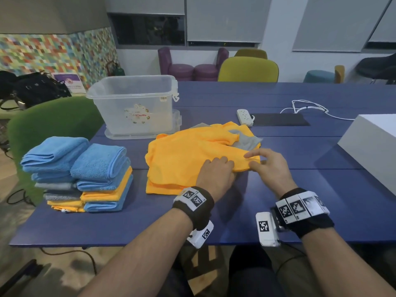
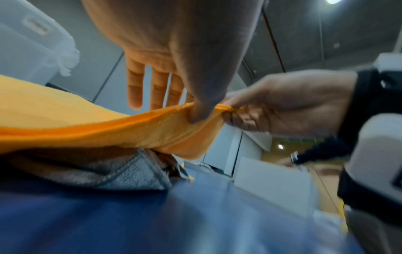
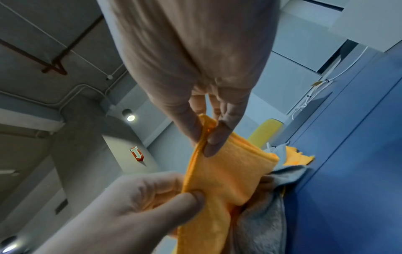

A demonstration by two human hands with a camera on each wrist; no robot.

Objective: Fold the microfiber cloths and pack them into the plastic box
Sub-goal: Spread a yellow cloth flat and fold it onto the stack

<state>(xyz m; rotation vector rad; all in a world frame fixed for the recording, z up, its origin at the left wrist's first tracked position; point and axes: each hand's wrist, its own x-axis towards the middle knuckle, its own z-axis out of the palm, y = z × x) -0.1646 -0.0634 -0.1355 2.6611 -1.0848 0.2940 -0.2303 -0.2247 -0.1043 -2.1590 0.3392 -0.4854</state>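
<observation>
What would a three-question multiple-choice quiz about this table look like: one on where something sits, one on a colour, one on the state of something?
1. Where do the folded cloth stacks sit relative to the plastic box?
A. Inside it
B. In front of it, nearer the person, at the table's left end
C. On the far right of the table

2. What colour is the cloth both hands hold?
A. Orange
B. Green
C. Purple

3. What state is the plastic box in?
A. Lid on
B. Tipped over
C. Upright, open, no cloth seen inside

Answers:
1. B: the folded cloth stacks stand on the table in front of the plastic box.
2. A: the left hand and right hand each pinch an edge of the orange cloth.
3. C: its top is open and its clear walls show no cloth.
</observation>
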